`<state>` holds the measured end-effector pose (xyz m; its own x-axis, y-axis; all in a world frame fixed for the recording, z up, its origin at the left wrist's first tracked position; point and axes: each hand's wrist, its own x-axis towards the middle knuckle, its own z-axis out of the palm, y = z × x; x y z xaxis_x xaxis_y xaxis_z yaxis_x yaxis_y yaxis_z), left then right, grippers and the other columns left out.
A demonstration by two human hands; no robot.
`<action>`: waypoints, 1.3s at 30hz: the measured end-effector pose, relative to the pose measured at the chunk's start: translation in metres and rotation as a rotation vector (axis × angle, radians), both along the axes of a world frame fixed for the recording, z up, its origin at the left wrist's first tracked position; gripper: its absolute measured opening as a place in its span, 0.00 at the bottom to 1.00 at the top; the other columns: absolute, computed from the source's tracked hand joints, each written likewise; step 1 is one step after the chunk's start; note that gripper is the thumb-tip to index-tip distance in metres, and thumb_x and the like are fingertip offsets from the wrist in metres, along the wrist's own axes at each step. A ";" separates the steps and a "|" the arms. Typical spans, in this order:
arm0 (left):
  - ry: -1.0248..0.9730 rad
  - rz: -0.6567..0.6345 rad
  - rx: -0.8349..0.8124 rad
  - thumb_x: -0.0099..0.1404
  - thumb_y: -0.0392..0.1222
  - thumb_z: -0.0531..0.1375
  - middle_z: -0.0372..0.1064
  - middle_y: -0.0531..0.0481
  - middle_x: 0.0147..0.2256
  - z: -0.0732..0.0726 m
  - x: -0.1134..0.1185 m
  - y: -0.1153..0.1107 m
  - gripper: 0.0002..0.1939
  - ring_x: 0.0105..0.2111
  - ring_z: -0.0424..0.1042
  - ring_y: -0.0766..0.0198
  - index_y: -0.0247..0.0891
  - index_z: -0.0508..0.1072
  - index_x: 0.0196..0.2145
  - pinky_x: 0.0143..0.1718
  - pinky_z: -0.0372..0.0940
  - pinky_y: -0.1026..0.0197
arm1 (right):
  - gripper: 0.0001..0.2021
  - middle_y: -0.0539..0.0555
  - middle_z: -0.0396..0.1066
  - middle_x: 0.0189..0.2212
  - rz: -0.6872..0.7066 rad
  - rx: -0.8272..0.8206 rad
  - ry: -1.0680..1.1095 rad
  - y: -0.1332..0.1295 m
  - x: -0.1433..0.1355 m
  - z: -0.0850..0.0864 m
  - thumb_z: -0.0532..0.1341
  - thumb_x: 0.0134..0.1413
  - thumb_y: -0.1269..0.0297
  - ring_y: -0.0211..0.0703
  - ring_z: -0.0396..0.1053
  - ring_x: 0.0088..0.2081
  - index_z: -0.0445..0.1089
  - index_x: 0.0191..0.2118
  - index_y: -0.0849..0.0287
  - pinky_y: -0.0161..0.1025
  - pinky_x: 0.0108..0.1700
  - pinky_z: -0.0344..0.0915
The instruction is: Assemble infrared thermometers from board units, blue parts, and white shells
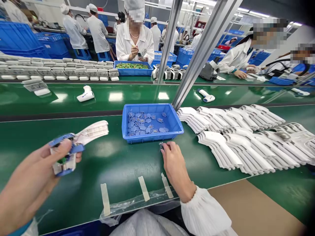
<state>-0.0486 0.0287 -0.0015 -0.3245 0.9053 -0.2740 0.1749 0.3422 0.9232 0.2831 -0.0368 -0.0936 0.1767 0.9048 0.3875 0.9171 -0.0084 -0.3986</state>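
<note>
My left hand (36, 170) is closed around an opened infrared thermometer housing (94, 131), lifted over the left of the green bench. Its white handle shell points up and right, and blue parts and a bit of green circuit board show by my thumb. Just in front of the blue bin (152, 137), my right hand (175, 165) pinches a small, shiny piece (161, 145) low over the bench. That piece is too small and too covered by the fingertips to name. Inside the bin lie many small blue-grey plastic parts (141, 123).
White handle shells (231, 147) lie in stacked rows on the right. Tape strips (144, 188) hold clear plastic at the front edge. A metal post (197, 52) rises behind the bin. Thermometers (86, 94) lie on the green belt beyond, where co-workers (135, 39) work.
</note>
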 end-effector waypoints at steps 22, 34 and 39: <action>0.145 -0.741 0.271 0.60 0.35 0.67 0.74 0.56 0.35 -0.035 0.111 -0.055 0.11 0.34 0.70 0.64 0.43 0.73 0.40 0.36 0.62 0.63 | 0.06 0.47 0.79 0.37 0.290 -0.082 0.249 -0.019 -0.029 0.076 0.63 0.63 0.57 0.44 0.70 0.40 0.77 0.38 0.48 0.43 0.43 0.58; 0.142 -0.619 0.083 0.59 0.42 0.67 0.72 0.53 0.36 -0.043 0.104 -0.047 0.17 0.36 0.69 0.62 0.39 0.68 0.43 0.38 0.61 0.61 | 0.17 0.51 0.74 0.30 0.026 -0.086 0.014 -0.012 -0.011 0.083 0.54 0.66 0.51 0.46 0.67 0.33 0.71 0.32 0.55 0.42 0.35 0.52; -0.056 -0.643 0.021 0.65 0.48 0.63 0.69 0.53 0.34 -0.049 0.102 -0.045 0.14 0.33 0.67 0.65 0.38 0.69 0.43 0.34 0.60 0.63 | 0.17 0.51 0.73 0.27 -0.051 -0.294 0.050 -0.015 0.019 0.025 0.53 0.63 0.48 0.46 0.69 0.30 0.68 0.39 0.56 0.42 0.33 0.54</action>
